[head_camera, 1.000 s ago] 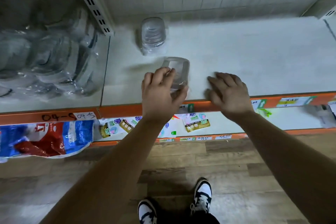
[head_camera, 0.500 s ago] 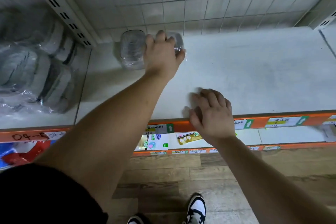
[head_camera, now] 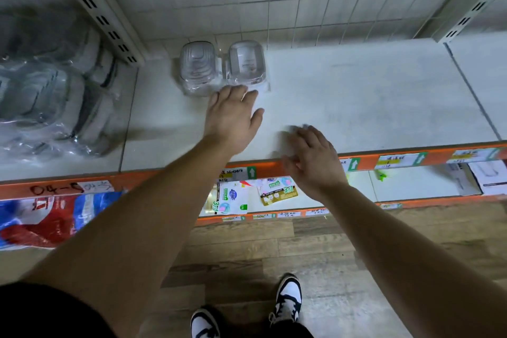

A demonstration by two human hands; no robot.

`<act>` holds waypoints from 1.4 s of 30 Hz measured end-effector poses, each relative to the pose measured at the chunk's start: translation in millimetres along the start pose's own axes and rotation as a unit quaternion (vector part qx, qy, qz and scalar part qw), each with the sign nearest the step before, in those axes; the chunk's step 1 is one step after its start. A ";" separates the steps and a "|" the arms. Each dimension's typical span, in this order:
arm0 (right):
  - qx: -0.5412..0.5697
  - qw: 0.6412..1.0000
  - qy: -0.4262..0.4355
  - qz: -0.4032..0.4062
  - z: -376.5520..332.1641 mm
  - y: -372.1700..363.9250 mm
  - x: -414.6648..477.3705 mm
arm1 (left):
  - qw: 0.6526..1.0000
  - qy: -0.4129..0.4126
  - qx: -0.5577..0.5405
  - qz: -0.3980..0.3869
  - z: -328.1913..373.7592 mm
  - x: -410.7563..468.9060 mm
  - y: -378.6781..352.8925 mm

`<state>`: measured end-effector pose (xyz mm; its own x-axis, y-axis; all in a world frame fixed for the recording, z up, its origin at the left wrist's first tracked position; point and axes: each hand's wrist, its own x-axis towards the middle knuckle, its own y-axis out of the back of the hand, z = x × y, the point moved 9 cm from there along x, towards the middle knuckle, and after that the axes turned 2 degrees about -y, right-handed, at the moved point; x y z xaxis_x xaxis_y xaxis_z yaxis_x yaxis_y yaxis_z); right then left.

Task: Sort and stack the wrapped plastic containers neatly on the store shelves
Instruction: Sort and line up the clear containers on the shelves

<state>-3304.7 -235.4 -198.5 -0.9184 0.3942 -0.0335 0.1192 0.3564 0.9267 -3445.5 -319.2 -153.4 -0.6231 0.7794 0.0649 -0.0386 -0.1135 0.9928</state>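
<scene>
Two wrapped clear plastic containers stand side by side at the back of the white shelf (head_camera: 370, 96), against the tiled wall: a ribbed one (head_camera: 197, 67) on the left and a smoother one (head_camera: 247, 63) on the right. My left hand (head_camera: 233, 115) lies flat just in front of them with straight fingers, its fingertips at the edge of their wrapping, and it holds nothing. My right hand (head_camera: 312, 159) hovers over the shelf's orange front edge, fingers loosely spread and blurred, holding nothing.
A pile of wrapped containers (head_camera: 46, 96) fills the neighbouring shelf bay on the left, beyond a slotted upright (head_camera: 109, 27). Below, a lower shelf holds small packets (head_camera: 277, 192) and a red and blue bag (head_camera: 46, 217). The wood floor and my shoes (head_camera: 288, 296) are underneath.
My left hand carried the smoother container to the back, set it beside the ribbed one, let go and drew back. My right hand lifted slightly from the shelf edge.
</scene>
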 end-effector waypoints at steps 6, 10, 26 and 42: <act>0.001 0.998 -0.021 0.065 -25.8 55.3 -44.3 | 0.994 -0.068 -0.005 0.081 23.1 -75.7 51.9; 0.014 0.993 -0.047 0.111 -51.1 108.1 -79.6 | 0.993 -0.088 0.010 0.075 35.4 -114.0 100.6; -0.005 0.948 -0.096 0.302 -105.5 311.8 -178.6 | 0.929 -0.266 -0.030 0.256 105.0 -167.2 311.4; -0.011 0.947 -0.066 0.315 -15.0 433.8 -81.9 | 0.952 -0.111 -0.039 0.283 132.7 -1.8 358.8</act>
<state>-3183.5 -125.8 211.8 -0.6122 0.6250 0.4843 0.6190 -0.0023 0.7854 -3354.5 -279.6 216.1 -0.3804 0.6908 0.6149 0.1911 -0.5918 0.7831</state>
